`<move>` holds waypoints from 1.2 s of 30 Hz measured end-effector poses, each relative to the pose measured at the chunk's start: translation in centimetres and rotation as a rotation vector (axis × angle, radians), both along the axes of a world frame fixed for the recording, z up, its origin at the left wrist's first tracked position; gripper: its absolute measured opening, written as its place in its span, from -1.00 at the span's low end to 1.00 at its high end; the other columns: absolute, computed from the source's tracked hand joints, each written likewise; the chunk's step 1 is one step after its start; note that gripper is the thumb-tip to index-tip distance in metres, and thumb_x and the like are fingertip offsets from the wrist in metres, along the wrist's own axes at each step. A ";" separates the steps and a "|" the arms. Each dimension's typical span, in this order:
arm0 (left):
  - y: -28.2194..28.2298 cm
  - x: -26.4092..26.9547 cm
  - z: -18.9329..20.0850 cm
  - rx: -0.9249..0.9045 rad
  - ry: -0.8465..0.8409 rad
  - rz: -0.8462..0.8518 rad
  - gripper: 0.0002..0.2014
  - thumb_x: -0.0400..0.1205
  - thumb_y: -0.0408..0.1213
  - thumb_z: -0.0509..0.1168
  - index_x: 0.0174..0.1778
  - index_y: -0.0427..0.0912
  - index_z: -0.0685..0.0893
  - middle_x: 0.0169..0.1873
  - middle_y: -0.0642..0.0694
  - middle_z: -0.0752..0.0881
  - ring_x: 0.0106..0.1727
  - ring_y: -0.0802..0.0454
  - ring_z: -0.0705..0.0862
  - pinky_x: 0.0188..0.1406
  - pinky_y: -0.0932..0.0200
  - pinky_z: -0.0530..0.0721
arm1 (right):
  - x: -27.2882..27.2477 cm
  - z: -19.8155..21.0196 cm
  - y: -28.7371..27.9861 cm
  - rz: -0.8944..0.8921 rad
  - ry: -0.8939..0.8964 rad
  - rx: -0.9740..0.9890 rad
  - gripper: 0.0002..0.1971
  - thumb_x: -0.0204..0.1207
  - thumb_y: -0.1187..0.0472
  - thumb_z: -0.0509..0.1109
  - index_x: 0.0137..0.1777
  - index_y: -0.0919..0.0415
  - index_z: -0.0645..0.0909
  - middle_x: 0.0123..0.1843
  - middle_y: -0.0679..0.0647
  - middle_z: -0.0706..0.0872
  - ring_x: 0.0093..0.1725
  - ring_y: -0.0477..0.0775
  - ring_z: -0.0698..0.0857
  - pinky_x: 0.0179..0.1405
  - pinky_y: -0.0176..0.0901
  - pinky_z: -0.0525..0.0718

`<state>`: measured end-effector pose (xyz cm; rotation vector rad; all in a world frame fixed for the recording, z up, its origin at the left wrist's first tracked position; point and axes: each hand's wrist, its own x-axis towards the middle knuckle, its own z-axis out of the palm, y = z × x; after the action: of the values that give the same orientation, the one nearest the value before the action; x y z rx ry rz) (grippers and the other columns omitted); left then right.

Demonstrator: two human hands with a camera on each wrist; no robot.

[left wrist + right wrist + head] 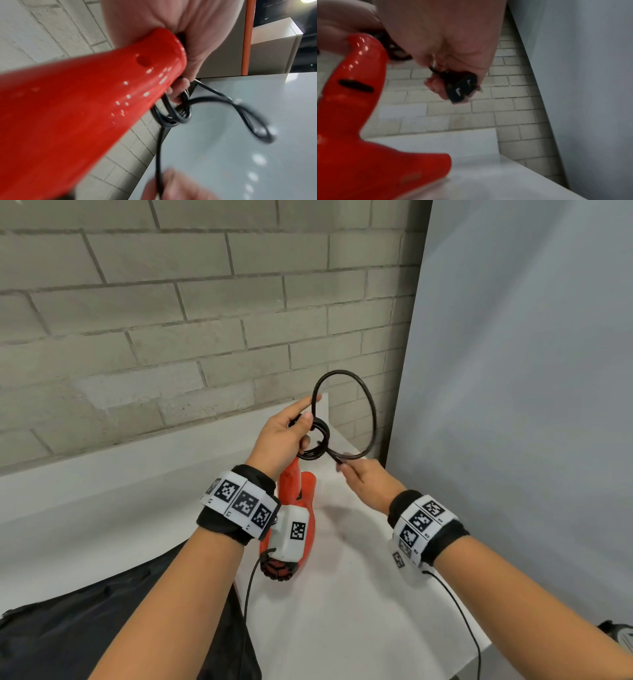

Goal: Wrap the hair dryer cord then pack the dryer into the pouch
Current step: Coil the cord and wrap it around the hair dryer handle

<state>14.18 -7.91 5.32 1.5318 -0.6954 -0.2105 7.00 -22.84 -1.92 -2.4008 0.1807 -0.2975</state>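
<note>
My left hand (301,422) holds the red hair dryer (294,501) up by the end of its handle, nozzle toward the table, and grips small coils of the black cord (317,440) against it. One wide loop of cord (373,412) arcs up and right from the coils. Just to the right and lower, my right hand (344,465) pinches the cord's end. In the right wrist view its curled fingers hold the black plug (460,86). The left wrist view shows the handle (85,101) and the coils (171,115) beside my fingers (180,92). A black pouch (102,628) lies at the lower left.
The white table (342,611) runs under both arms, with its edge at the right. A brick wall (171,320) stands behind and a grey panel (513,371) closes the right side. A dark object (620,635) sits at the lower right corner.
</note>
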 end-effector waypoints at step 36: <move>0.7 0.0 -0.3 0.029 -0.032 0.024 -0.84 0.58 -0.44 0.27 -0.05 -0.10 0.66 -0.64 0.18 0.54 -0.62 0.28 0.45 -0.42 0.36 0.39 | 1.5 1.8 0.2 0.002 -0.105 0.263 -0.87 0.64 0.29 0.16 -0.10 0.22 0.51 -0.25 0.08 0.64 -0.24 -0.07 0.62 -0.39 -0.56 0.48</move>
<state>14.22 -7.25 4.98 1.5731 -0.7014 -0.1791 8.54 -22.59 -0.14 -2.1197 0.1588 -0.3745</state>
